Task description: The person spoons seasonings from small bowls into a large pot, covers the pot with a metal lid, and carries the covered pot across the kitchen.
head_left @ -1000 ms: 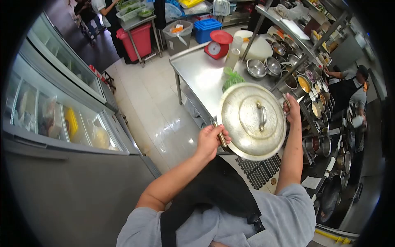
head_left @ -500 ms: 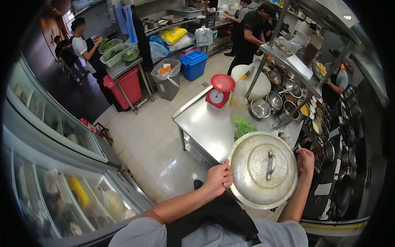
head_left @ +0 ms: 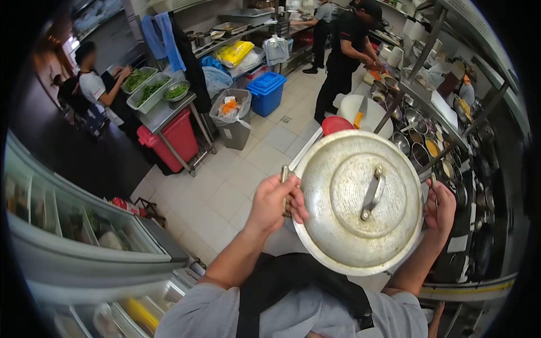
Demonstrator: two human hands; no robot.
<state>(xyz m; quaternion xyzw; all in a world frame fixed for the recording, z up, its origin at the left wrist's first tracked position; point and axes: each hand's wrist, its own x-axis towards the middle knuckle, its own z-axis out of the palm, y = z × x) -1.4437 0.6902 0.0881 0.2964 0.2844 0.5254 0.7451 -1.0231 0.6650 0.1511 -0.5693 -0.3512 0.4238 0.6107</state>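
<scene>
A large, worn metal pot is between my hands, close to my chest, its body hidden under a domed lid (head_left: 318, 219). On top of the lid is an arched metal handle (head_left: 372, 194). My left hand (head_left: 276, 203) is closed round an upright loop handle (head_left: 285, 174) at the pot's left side. On the opposite side my right hand (head_left: 440, 205) grips the other loop handle (head_left: 433, 179). Just beyond the lid shows the red pan of a kitchen scale (head_left: 337, 125). A knife (head_left: 360, 114) lies on a round white board (head_left: 377, 119) behind it.
Metal bowls (head_left: 414, 118) and food containers line the counter at right, below a steel shelf (head_left: 442, 110). Glass-topped fridges (head_left: 84, 225) stand at left. A grey bin (head_left: 232, 132), a blue tub (head_left: 266, 93) and co-workers (head_left: 346, 56) are farther off.
Both hands have raised the lidded pot closer to my head, and it now covers most of the steel table and the scale. My view has shifted a little.
</scene>
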